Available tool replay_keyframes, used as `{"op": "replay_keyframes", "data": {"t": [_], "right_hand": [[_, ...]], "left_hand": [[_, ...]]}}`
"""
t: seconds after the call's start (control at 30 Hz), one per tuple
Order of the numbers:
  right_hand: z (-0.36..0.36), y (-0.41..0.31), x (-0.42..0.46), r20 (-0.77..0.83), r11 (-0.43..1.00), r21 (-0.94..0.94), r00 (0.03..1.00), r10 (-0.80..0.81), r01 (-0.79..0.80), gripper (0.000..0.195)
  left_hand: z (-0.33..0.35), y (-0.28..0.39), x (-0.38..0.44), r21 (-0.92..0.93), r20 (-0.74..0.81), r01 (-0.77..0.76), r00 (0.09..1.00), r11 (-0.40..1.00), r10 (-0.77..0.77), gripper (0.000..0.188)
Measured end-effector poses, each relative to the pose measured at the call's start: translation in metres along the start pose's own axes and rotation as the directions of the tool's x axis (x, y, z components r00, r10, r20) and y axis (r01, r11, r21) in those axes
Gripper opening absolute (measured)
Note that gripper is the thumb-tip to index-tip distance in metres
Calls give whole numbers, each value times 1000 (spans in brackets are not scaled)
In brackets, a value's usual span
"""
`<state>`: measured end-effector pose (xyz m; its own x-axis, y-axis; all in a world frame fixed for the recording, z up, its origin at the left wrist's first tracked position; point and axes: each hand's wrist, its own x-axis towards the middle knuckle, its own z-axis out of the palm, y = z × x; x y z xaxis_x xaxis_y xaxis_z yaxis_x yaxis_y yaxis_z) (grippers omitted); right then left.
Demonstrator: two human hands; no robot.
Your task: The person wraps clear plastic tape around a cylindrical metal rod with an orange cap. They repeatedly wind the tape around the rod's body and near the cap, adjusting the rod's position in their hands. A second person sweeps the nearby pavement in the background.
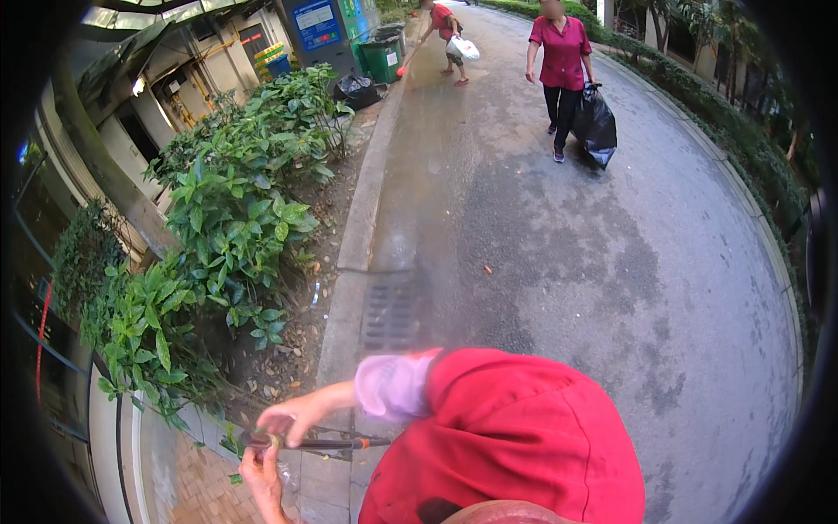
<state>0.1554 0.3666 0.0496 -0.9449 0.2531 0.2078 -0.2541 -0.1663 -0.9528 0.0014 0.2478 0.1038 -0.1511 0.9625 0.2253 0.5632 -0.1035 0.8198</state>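
Observation:
My left hand (pixel 263 473) is at the lower left, its fingers closed around the end of a dark pole (pixel 327 444). The pole has an orange band and runs right until my red garment (pixel 524 426) hides it. A small tan ring-shaped piece (pixel 275 443) sits by my left fingertips; what it is stays unclear. Just above the pole's end, my right hand (pixel 294 414) has bent fingers, with the thumb close to the shaft. Whether it grips anything is not visible. Its forearm wears a lavender sleeve cover (pixel 396 386). Crumpled clear plastic (pixel 287 475) shows beside my left hand.
Leafy shrubs (pixel 242 216) border the kerb (pixel 360 203) at left, near a drain grate (pixel 391 314). On the road (pixel 687 275), one person (pixel 564 56) carries a black bag (pixel 596 128). Another person (pixel 445 26) bends near a green bin (pixel 382 60), holding a white bag (pixel 463 48).

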Motion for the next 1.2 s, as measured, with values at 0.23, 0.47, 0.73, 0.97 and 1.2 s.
{"op": "replay_keyframes", "data": {"t": [0.23,0.47,0.73,0.97,1.2], "right_hand": [[31,52,10,-174,990,-137,985,-8,-16,48],[31,66,15,-385,849,-527,883,-268,28,26],[25,102,58,-419,915,-371,851,-317,158,34],[18,56,27,-663,804,-515,732,-154,-297,33],[18,74,46,-383,938,-342,919,-92,-48,40]], "left_hand": [[2,16,2,-43,168,31,985,999,-23,21],[10,10,2,-70,117,101,989,992,-93,20],[4,35,-37,157,-82,88,994,984,-76,30],[45,59,-23,282,-18,-248,964,927,264,27],[8,45,-32,-33,-233,181,955,983,-183,25]]}}
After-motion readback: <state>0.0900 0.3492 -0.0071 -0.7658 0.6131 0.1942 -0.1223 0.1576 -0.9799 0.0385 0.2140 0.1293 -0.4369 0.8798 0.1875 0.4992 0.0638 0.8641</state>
